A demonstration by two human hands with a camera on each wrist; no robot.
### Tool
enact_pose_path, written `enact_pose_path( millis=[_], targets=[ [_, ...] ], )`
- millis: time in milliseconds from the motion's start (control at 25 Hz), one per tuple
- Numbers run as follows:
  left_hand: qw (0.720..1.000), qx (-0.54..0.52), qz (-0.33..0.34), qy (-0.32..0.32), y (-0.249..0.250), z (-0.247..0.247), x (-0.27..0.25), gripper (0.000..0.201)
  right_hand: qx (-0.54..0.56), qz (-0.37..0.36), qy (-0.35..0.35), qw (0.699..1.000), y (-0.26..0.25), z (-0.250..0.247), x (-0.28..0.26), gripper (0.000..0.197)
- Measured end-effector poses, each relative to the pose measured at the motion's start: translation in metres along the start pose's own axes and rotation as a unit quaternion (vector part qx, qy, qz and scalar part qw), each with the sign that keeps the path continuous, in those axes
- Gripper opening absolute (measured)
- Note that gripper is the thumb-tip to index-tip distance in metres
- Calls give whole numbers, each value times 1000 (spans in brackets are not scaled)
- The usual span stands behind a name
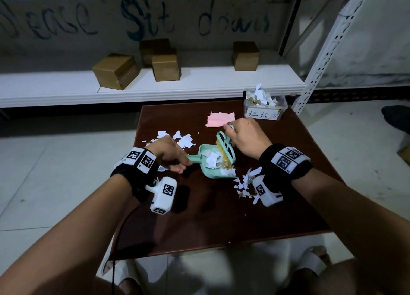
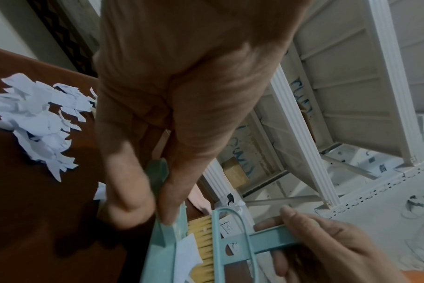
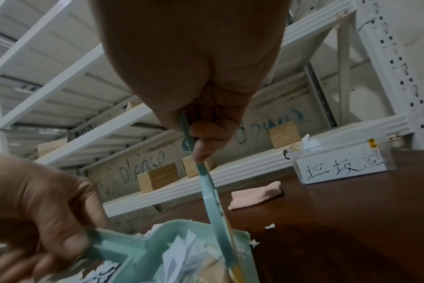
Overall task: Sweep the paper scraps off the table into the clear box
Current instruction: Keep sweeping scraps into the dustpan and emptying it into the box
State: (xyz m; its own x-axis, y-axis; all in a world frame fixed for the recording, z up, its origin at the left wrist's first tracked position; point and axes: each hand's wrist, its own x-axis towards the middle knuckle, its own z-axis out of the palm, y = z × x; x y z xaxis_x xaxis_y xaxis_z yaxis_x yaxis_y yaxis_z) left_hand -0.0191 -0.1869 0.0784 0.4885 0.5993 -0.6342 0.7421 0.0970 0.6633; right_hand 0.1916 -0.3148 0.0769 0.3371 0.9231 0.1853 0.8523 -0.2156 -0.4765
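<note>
My left hand (image 1: 175, 159) grips the handle of a mint green dustpan (image 1: 208, 170) lying on the dark brown table (image 1: 221, 217). My right hand (image 1: 244, 137) holds a mint green brush (image 1: 225, 146), its yellow bristles inside the pan among white paper scraps (image 1: 213, 160). More scraps (image 1: 184, 139) lie behind my left hand, and another pile (image 1: 246, 184) sits under my right wrist. The clear box (image 1: 265, 106), labelled and holding scraps, stands at the table's far right corner. In the wrist views the left hand (image 2: 143, 191) grips the pan handle and the right hand (image 3: 206, 130) pinches the brush handle (image 3: 206, 183).
A pink cloth (image 1: 220, 118) lies on the table just left of the box. Behind the table runs a white metal shelf (image 1: 144, 88) carrying several brown cardboard boxes (image 1: 115, 70). A shelf upright (image 1: 321, 57) stands right beside the clear box. Pale floor tiles surround the table.
</note>
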Motion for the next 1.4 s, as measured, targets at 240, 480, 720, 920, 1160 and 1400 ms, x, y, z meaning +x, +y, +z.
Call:
enact_pose_path(
  millis=[240,480,720,920,1160,1400],
  targets=[
    [999,-24,-21,11,-4,11,0,9,134,72,72,986,16,-36,1,43],
    [992,-121,-37,1,-11,10,11,8,199,139,154,958,50,-62,2,37],
    [986,-167,-9,29,-3,4,14,15,195,170,210,943,78,-83,1,34],
    [969,-242,36,45,11,-1,13,13,168,175,238,940,90,-93,-1,40],
    [964,-258,60,26,38,15,14,11,153,211,270,927,108,-112,-3,47],
    [959,-273,66,24,78,39,28,17,196,229,296,906,120,-127,2,48]
  ],
)
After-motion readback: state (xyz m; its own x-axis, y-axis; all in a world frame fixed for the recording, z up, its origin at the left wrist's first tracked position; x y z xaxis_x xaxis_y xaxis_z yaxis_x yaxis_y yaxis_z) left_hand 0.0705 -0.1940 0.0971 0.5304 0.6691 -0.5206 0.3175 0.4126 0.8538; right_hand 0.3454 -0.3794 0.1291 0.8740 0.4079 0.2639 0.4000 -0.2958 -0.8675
